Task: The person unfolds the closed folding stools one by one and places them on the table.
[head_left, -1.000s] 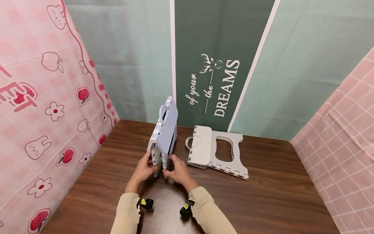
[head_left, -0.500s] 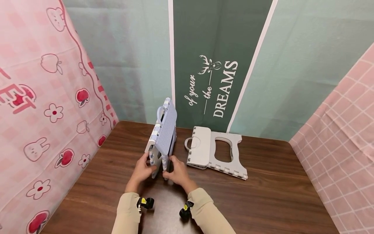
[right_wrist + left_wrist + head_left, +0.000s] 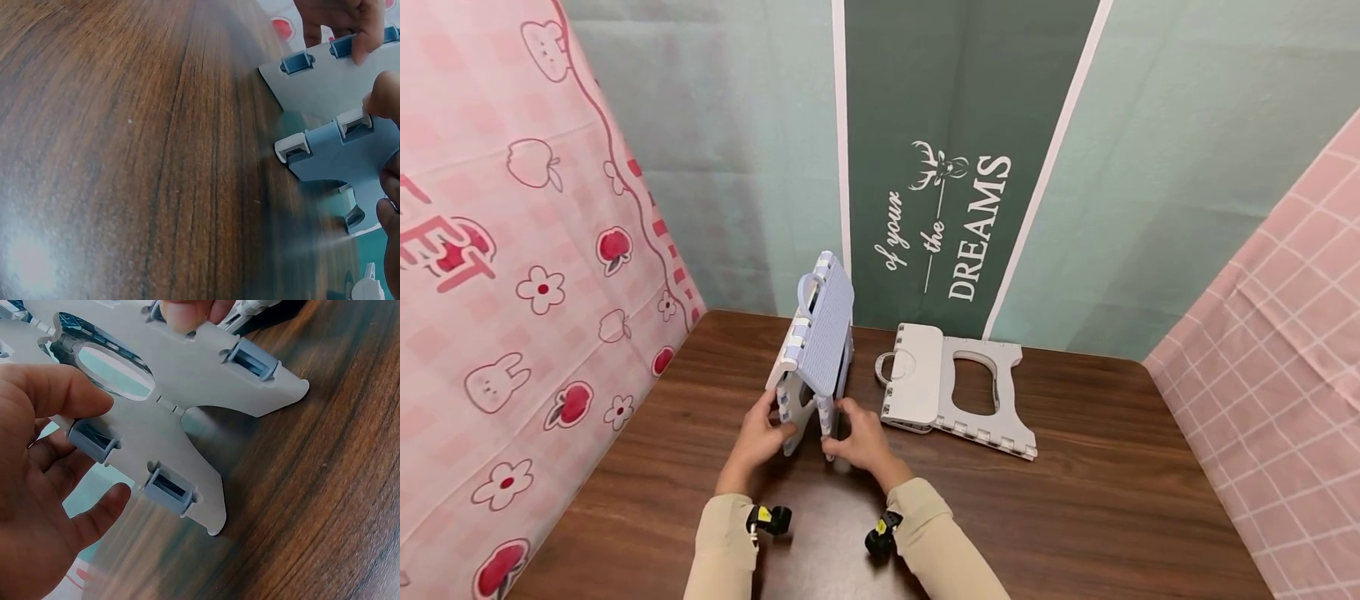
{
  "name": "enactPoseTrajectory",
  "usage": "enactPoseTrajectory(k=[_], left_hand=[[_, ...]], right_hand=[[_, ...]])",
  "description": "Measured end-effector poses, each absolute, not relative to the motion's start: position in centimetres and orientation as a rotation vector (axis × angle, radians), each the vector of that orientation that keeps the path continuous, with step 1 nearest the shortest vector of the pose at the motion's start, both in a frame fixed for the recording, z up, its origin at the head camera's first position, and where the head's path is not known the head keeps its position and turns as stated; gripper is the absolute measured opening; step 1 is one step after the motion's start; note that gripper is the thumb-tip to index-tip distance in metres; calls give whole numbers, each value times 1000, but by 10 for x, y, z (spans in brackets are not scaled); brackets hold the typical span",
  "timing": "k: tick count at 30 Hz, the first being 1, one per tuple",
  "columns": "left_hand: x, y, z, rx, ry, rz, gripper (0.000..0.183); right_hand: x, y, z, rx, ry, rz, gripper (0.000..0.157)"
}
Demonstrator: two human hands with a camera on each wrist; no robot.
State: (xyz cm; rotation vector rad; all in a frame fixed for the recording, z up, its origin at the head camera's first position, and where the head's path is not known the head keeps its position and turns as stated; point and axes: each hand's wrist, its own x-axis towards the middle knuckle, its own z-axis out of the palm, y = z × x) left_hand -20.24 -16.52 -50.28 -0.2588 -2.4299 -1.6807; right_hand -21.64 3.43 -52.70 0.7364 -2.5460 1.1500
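Blue-and-white folding stool stood left of the folded white stool; left hand pinched its white leg panel, right hand gripped the blue leg panel. I reckoned it half-unfolded, full spread remaining.

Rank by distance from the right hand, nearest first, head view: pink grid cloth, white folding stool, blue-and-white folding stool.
1. Blue-and-white folding stool: gripped by the right hand.
2. White folding stool: on the table, to that hand's right.
3. Pink grid cloth: far right, well past the white stool.
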Motion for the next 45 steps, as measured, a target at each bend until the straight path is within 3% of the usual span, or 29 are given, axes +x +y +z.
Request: enactPoseTrajectory(k=[9,21,27,36,45], left_hand=[[-188,-164,-473,-274,-2454,-1724,50],[-205,-181,-500,-253,-2481,-1862,58],[-197,-178,-480,-275,-2497,-1870,58],[-210,-190,-510,-317,-2474,-1824,57],[-203,-189,-489,-310,-2481,-1812,55]], right_hand=[[-221,36,-528,762,-2571,1137,52],[-224,36,-525,739,-2632,1114,54],[-226,36,-525,713,-2675,1085,55],[-227,37,-529,736,-2592,1080,55],[-228,37,-527,712,-2647,1137,55]])
